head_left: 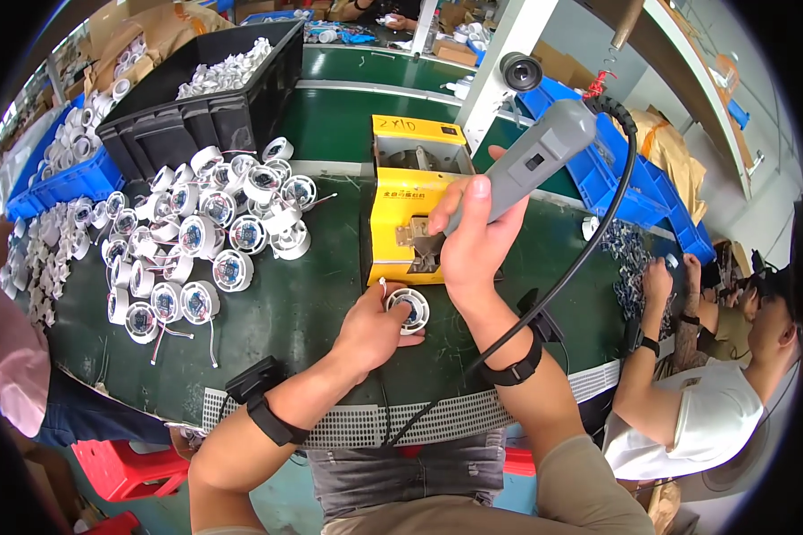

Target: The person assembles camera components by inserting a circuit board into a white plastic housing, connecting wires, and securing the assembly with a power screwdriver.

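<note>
My right hand (484, 236) is wrapped round a grey electric screwdriver (537, 153) with a black cord. Its lower end, largely hidden by my fingers, points at the metal pick-up block (413, 234) of a yellow screw feeder (401, 192); whether it touches cannot be made out. On the green bench in front of the feeder, my left hand (372, 328) grips a round white plastic housing (422, 309) with a circuit board inside. A small white connector shows beside that hand's fingers. To the left lies a pile of similar white housings (196, 235), several with dangling wires.
A black crate (201, 134) of white parts stands at the back left, beside a blue bin (67, 183). Small dark parts (629, 259) lie spread at the right, near a co-worker's hand (658, 283). The screwdriver's cord (598, 236) loops over my right forearm. A white post (509, 71) rises behind the feeder.
</note>
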Demonstrator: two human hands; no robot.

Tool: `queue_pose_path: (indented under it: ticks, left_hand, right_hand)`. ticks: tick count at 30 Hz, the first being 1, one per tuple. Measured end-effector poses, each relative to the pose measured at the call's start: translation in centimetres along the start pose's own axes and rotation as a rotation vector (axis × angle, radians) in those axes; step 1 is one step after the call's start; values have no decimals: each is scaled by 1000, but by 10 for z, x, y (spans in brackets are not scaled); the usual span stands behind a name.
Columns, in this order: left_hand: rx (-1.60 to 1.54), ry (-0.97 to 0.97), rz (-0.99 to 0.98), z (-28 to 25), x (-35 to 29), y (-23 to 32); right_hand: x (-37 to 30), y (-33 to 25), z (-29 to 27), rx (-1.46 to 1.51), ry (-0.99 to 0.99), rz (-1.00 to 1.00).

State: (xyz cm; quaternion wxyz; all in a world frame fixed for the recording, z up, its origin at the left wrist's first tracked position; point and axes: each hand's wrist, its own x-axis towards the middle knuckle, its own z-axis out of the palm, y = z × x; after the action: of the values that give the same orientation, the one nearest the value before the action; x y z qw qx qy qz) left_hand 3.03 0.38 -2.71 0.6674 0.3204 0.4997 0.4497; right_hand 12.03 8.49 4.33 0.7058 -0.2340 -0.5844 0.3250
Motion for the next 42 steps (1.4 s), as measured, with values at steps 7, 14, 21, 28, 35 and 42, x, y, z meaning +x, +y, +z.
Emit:
queue_pose_path:
  ticks: [7,14,21,28,35,42]
  left_hand:
    - [-29,11,-21,0,-1,4]
    - [-4,10,2,-2,-2,3]
    - [-21,19,14,-1,-1,1]
    - [0,26,25,2,-4,5]
    - [-17,12,12,0,-2,3]
    - [10,17,17,-2,-2,2]
  right_hand:
    - [-6,-3,-6,21,-69,35]
    - [-43,-16,-18,143,-137,151]
    - [-51,-16,-19,143,-173,189]
    - [-52,-14,-17,123,-165,203]
    - [-51,-12,-20,129,-182,161]
    - [-54,-8,-17,147,-173,181]
